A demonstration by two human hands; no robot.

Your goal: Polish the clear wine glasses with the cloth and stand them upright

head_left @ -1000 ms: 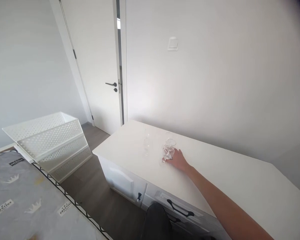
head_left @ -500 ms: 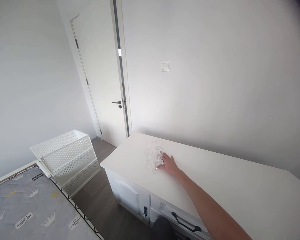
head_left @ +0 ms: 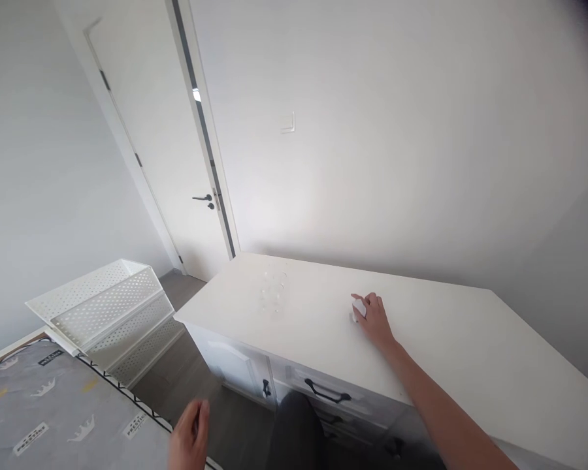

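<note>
My right hand (head_left: pixel 372 319) rests on the white cabinet top (head_left: pixel 445 352), its fingers curled round a small white object (head_left: pixel 358 308) that I cannot name. A cluster of clear stemmed glasses (head_left: pixel 273 292) stands on the cabinet top to the left of that hand, apart from it. My left hand (head_left: pixel 190 438) hangs low at the bottom edge of the view, over the floor beside the mattress, with its fingers together and nothing visible in it.
The cabinet has drawers with black handles (head_left: pixel 327 394) on its front. A white perforated rack (head_left: pixel 105 314) stands on the floor to the left. A grey mattress (head_left: pixel 39 418) fills the lower left corner. A white door (head_left: pixel 151 143) stands slightly ajar behind.
My right hand has left the glasses and moved right along the cabinet top onto the small white object. My left hand has come into view at the bottom.
</note>
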